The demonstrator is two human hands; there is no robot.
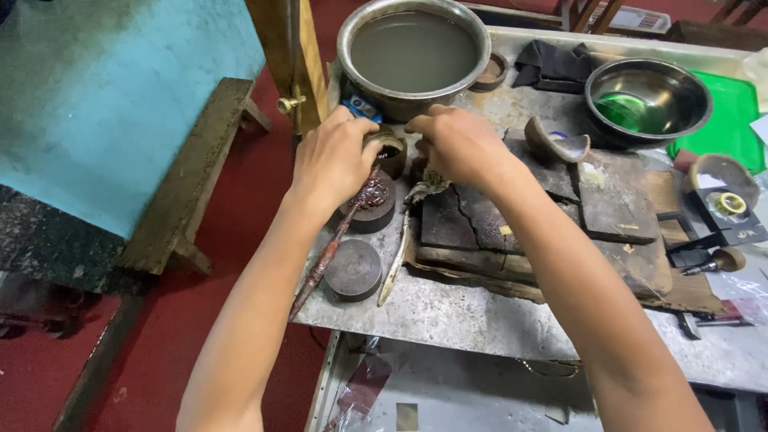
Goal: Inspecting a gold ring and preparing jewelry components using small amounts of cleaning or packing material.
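My left hand (330, 158) is closed around the upper end of a long reddish-brown stick (323, 262), whose tip rests in a small round pot (373, 206) of dark red lumpy stuff. My right hand (458, 142) is closed on a small object just above the cracked dark slabs (480, 220); what it holds is mostly hidden by the fingers. Between both hands stands a small dark cup (391, 152) with a pale rim. A flat round metal block (353, 270) lies near the table's front edge.
A big metal basin of murky water (414, 53) stands at the back, a steel bowl (648, 100) on a green tray (732, 120) to the right. A broken clay dish (558, 145), a tape roll (729, 203) and small tools lie on the right. A wooden bench (196, 172) stands left.
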